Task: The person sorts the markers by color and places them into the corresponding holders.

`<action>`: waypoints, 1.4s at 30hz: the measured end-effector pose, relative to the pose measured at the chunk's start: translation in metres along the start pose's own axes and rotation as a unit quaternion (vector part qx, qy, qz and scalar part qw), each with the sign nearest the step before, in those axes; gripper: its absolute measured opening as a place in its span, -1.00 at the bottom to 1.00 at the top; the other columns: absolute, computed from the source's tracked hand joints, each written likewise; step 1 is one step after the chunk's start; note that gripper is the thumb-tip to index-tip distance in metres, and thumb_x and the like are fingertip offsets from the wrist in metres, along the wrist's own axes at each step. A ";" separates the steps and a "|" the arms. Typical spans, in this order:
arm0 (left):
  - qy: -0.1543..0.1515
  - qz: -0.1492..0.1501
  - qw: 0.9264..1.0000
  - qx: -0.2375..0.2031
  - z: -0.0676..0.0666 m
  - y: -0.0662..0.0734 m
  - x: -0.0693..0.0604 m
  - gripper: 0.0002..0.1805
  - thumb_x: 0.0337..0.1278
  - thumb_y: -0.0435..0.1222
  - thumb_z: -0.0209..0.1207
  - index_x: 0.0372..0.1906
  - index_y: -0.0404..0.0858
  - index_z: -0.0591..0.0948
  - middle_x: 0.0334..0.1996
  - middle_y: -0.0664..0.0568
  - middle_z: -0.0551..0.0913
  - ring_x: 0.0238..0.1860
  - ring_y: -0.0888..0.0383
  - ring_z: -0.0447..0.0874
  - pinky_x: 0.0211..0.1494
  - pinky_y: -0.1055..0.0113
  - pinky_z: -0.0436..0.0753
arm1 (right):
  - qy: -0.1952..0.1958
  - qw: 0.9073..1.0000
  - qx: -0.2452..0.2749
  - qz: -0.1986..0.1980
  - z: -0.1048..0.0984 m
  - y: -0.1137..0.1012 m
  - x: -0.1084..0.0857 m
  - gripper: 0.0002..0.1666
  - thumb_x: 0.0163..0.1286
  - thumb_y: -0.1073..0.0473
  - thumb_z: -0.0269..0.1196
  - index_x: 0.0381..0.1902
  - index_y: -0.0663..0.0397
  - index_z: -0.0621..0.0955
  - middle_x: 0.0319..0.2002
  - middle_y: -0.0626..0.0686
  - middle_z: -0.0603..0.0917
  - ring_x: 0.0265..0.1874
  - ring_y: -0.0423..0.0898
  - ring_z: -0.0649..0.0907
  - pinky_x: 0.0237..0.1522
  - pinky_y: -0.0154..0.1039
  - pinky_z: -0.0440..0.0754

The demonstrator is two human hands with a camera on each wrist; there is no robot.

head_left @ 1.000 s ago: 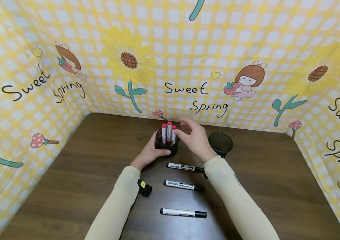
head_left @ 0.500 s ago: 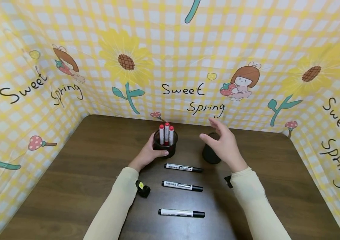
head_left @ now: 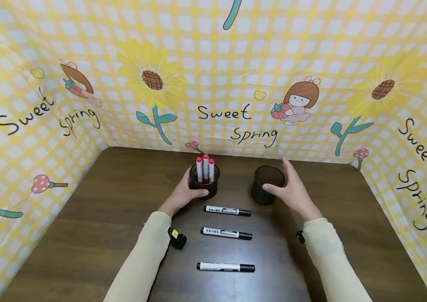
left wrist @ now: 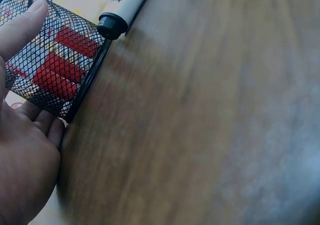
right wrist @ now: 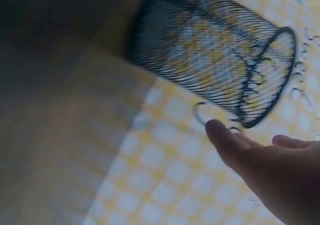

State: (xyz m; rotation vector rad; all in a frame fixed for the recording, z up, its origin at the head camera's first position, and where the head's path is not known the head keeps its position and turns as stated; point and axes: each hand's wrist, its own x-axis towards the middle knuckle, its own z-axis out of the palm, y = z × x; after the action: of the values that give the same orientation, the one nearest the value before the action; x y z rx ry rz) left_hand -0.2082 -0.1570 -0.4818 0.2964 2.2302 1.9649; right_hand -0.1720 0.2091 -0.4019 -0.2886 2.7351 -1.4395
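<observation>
My left hand [head_left: 183, 193] grips a black mesh pen cup [head_left: 212, 191] from its left side, thumb across the front. Three red-capped markers [head_left: 205, 167] stand inside that cup; in the left wrist view their red parts [left wrist: 57, 70] show through the mesh. To the right stands a second black mesh pen cup [head_left: 261, 195], upright, with no marker visible in it. My right hand [head_left: 297, 191] is beside this cup with thumb and fingers spread. In the right wrist view the thumb [right wrist: 225, 140] lies close to the cup's rim; contact cannot be told.
Three black-capped markers lie roughly parallel on the dark wooden table: a far one [head_left: 227, 210], a middle one [head_left: 226, 233] and a near one [head_left: 226, 267]. A yellow checked cloth [head_left: 183, 84] hangs along the table's back and sides.
My right hand has moved away from the red-capped markers, rightward to the second pen cup. The left hand still holds its cup. The view has shifted slightly.
</observation>
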 end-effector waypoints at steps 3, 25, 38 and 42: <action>-0.003 -0.006 1.000 -0.001 -0.001 0.005 -0.001 0.09 0.03 -0.48 0.45 0.59 -0.19 0.05 0.46 -0.21 0.27 0.45 -0.09 0.18 0.46 -0.01 0.14 | -0.011 1.000 0.005 0.008 0.003 0.013 0.004 0.37 0.24 -0.23 0.45 0.65 -0.23 -0.22 0.58 0.26 -0.02 0.53 0.22 0.05 0.38 0.30 0.12; -0.002 0.011 1.000 0.012 0.000 0.000 -0.003 0.07 0.05 -0.38 0.48 0.58 -0.11 0.07 0.45 -0.11 0.30 0.44 -0.04 0.21 0.46 -0.03 0.15 | -0.009 0.997 0.070 0.011 0.022 0.036 0.014 0.22 0.21 -0.06 0.52 0.55 0.10 0.01 0.42 0.29 0.28 0.37 0.26 0.31 0.32 0.21 0.25; -0.012 0.008 1.000 -0.011 -0.001 0.002 -0.002 0.05 0.10 -0.43 0.43 0.59 -0.12 0.04 0.45 -0.16 0.29 0.44 -0.07 0.22 0.44 -0.03 0.19 | -0.016 0.997 0.067 0.026 0.025 0.036 0.021 0.16 0.21 -0.02 0.51 0.53 0.15 0.07 0.36 0.32 0.36 0.33 0.25 0.37 0.31 0.19 0.27; -0.014 0.008 1.000 -0.016 0.000 0.001 -0.002 0.04 0.09 -0.46 0.42 0.57 -0.13 0.05 0.43 -0.15 0.30 0.43 -0.07 0.24 0.42 -0.02 0.22 | -0.019 0.998 0.059 0.027 0.025 0.037 0.023 0.14 0.20 -0.01 0.51 0.53 0.17 0.12 0.35 0.31 0.37 0.32 0.23 0.38 0.31 0.18 0.27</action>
State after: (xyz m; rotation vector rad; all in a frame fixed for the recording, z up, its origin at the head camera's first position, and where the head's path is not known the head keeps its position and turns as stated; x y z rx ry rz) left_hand -0.2063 -0.1577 -0.4805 0.3364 2.1842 1.9911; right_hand -0.1972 0.2048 -0.4455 -0.2344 2.5939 -1.5577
